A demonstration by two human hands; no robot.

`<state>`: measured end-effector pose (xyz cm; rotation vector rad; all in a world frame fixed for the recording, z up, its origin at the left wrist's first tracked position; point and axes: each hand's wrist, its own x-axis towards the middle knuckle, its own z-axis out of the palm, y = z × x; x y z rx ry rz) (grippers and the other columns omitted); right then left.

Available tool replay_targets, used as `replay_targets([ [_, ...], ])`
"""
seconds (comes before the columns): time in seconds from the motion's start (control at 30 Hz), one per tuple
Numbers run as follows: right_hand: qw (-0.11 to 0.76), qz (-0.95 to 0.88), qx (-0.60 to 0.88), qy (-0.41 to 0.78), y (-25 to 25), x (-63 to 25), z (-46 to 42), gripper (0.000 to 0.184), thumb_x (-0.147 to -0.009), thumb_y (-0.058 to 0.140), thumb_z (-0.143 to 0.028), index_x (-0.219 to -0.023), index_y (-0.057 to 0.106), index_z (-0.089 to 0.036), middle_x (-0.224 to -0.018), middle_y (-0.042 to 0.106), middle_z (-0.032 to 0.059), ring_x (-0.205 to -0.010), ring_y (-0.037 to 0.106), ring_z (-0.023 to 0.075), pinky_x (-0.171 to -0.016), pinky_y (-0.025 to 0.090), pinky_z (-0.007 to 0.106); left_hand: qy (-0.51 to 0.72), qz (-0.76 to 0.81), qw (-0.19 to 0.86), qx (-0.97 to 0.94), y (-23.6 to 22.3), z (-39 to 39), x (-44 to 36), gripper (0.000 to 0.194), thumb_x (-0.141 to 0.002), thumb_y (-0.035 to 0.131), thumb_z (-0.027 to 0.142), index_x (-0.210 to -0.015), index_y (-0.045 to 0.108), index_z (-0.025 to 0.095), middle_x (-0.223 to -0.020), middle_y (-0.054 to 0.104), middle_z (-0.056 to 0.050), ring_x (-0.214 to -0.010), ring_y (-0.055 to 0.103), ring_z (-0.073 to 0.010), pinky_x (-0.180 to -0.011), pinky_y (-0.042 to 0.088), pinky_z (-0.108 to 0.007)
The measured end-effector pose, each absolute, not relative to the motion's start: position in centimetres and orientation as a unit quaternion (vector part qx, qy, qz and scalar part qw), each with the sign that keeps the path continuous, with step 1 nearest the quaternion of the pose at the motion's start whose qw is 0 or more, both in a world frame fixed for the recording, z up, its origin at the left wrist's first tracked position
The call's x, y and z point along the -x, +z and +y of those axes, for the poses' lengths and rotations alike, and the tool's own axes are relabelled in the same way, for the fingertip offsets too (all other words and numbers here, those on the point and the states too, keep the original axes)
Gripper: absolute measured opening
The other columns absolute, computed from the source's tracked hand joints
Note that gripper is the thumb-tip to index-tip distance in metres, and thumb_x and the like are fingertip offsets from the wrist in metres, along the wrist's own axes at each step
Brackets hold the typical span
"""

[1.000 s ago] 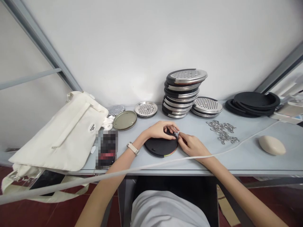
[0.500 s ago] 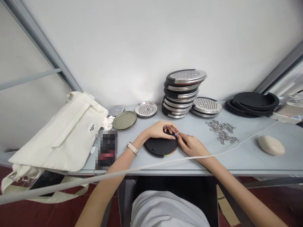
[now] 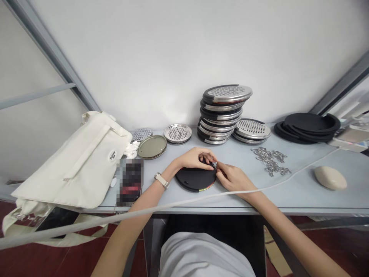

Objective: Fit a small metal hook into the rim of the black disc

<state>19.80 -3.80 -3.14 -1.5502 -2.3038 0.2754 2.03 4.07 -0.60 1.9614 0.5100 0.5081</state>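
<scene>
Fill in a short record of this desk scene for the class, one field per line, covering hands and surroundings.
Left hand: left hand on black disc
Right hand: right hand, fingertips together at the disc's edge
Fingertip item: too small to identify
Behind: tall stack of silver-and-black discs
Left side: white bag
Right side: metal clips, rounded cream object

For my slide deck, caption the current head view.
Both hands, left and right, work at the edge of a black disc, before a tall leaning stack of perforated metal discs.
</scene>
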Motion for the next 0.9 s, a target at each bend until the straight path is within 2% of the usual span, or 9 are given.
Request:
replay_targets([
  [0.9, 0.163, -0.813, 0.554, 0.074, -3.78, -19.84, -3.51, 0.030, -0.088, 0.023, -0.029, -0.084, 0.051, -0.017, -0.071, 0.061, 0.0057, -0.059, 0.053, 0.0130, -0.057, 0.030, 0.023, 0.201, 0.211, 0.504, -0.813, -0.59, 4.19, -2.00, 0.037, -0.064, 0.068, 0.029, -0.096, 0.060, 0.011, -0.091, 0.064, -0.009, -0.079, 0.058, -0.0115, -0.071, 0.042, -0.023],
])
